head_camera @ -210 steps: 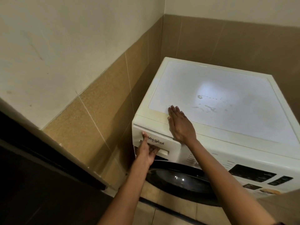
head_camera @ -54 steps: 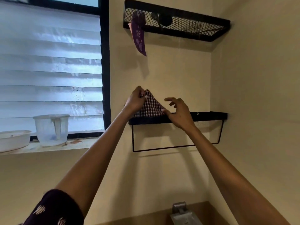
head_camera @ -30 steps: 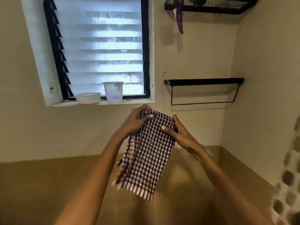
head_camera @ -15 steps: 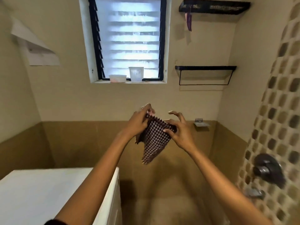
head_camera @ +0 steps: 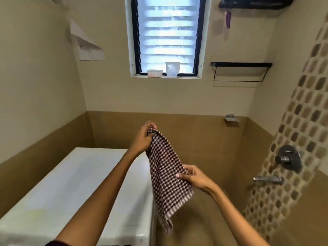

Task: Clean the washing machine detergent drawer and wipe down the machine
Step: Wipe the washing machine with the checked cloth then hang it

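Cup (head_camera: pixel 172 68), bowl (head_camera: pixel 154 73) on windowsill (head_camera: pixel 188 76)

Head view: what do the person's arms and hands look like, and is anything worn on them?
The left hand and right hand are bare: no gloves, rings or watch visible. The left forearm and right forearm are uncovered. A dark maroon sleeve edge shows on the left arm at the frame's bottom; no sleeve shows on the right arm.

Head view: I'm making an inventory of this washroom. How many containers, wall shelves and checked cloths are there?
Containers: 2, bowl and cup
Wall shelves: 2, upper shelf and lower shelf
Checked cloth: 1
Total: 5
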